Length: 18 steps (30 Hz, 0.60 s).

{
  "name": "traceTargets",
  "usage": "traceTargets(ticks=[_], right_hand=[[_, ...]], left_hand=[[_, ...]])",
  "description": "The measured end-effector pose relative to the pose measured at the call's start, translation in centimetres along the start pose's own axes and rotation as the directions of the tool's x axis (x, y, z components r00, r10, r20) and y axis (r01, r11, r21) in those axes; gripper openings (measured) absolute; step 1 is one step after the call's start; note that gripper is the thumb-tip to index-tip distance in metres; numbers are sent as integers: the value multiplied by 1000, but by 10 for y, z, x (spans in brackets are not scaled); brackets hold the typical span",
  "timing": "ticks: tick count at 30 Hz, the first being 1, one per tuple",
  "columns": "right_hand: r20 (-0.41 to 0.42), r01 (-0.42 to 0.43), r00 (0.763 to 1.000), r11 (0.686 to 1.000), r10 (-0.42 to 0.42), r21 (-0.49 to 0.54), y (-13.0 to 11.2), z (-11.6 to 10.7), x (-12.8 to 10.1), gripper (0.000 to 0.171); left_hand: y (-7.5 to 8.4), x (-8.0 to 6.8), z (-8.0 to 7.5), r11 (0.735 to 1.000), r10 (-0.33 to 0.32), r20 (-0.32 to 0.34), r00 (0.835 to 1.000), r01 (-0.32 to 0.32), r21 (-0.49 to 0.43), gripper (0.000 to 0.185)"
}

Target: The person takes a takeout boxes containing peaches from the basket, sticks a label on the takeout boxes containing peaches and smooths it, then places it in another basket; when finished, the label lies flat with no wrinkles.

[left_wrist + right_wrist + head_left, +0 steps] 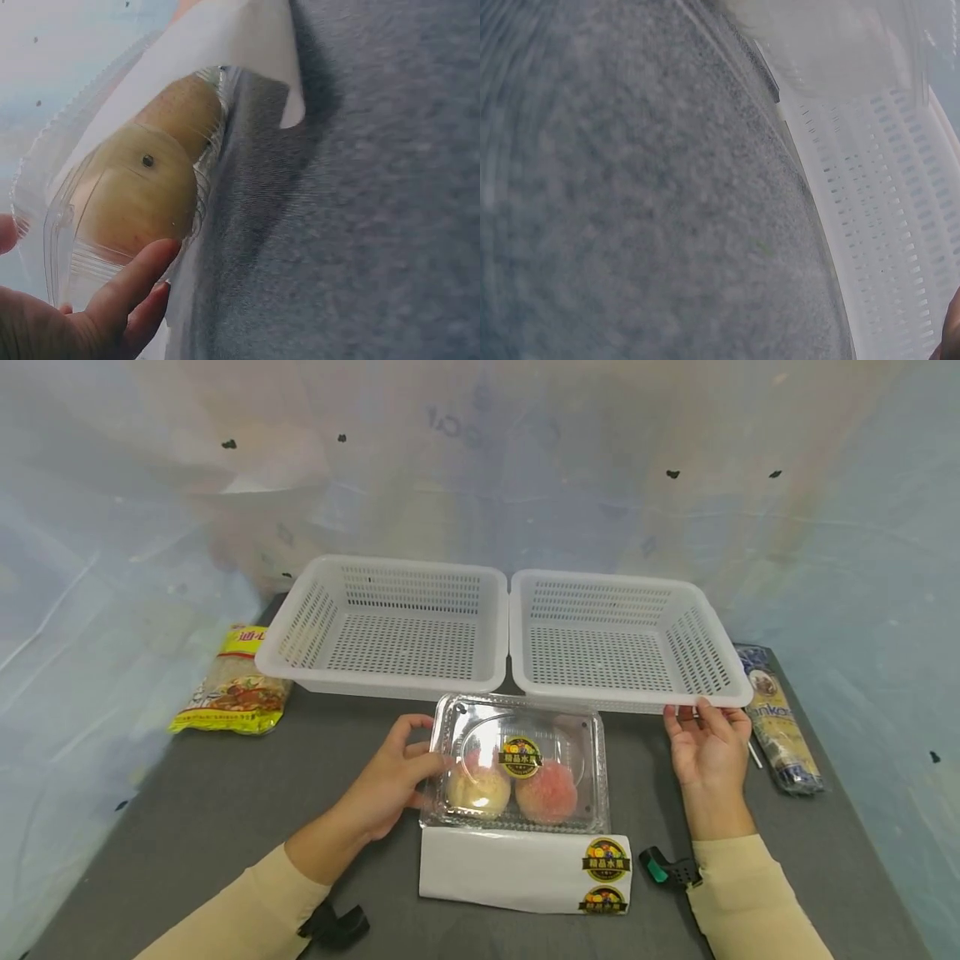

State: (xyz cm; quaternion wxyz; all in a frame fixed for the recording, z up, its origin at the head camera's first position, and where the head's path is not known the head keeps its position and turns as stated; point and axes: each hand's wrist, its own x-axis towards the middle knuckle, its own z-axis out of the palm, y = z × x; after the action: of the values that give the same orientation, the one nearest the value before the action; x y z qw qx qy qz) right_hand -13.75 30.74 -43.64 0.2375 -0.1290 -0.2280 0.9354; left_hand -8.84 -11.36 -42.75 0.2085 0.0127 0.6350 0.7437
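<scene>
In the head view a clear plastic clamshell box (555,727) with peaches (546,793) inside lies in the middle, a round black-and-gold label (521,757) on its lid. My left hand (390,777) grips its left side; the left wrist view shows fingers (135,289) against the box wall beside a peach (139,191). My right hand (708,747) holds the front rim of the right white basket (630,697) near its right corner. Only a bit of that hand (951,330) enters the right wrist view. A white label sheet (510,868) with round stickers lies at the box's near edge.
A second white basket (390,683) adjoins the right one on its left. A yellow food packet (240,685) lies left of the baskets and a blue-and-tan packet (780,727) lies on the right. Pale sheeting (480,468) rises behind the grey table (247,802).
</scene>
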Motion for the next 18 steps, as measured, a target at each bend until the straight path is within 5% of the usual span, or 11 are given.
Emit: traceTargets(ticks=[13,18], right_hand=[[47,11,999,999,-9,-33,0,-1,-2,53],[64,25,998,998,-21,-58,0,-1,-3,59]], left_hand=[[-6,-6,4,995,-55,101,993,63,-77,65],[2,-11,12,997,-12,128,992,22,-78,65]])
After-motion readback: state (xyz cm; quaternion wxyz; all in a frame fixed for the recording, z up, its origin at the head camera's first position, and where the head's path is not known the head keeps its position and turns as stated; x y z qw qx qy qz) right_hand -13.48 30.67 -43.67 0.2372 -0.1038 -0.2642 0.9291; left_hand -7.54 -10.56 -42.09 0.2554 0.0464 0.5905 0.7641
